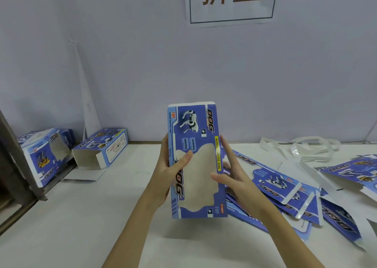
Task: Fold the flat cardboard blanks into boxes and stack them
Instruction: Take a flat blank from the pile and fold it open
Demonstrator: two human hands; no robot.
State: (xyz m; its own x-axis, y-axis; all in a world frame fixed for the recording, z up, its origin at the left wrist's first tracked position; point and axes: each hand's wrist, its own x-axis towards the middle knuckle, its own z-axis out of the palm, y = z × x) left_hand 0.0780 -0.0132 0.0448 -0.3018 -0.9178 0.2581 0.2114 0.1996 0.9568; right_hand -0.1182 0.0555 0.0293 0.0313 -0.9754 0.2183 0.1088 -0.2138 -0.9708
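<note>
You hold a flat blue printed cardboard blank (195, 161) with a clear window upright above the white table (81, 216), between both hands. Your left hand (169, 171) has its grip clasped on the blank's left edge, thumb pressed on the window film. Your right hand (232, 178) steadies the blank's right edge with its grip loose, fingers spread, thumb touching the window. Just right of that grip, a loose spread of more flat blue blanks (285, 190) lies on the table, with white paper strips (306, 147) beyond them. Well left of your left grip, two folded blue boxes (102, 147) rest open-ended by the pale wall (142, 63), one propped on a dark frame (18, 165). A paper sign (231, 2) hangs above.
</note>
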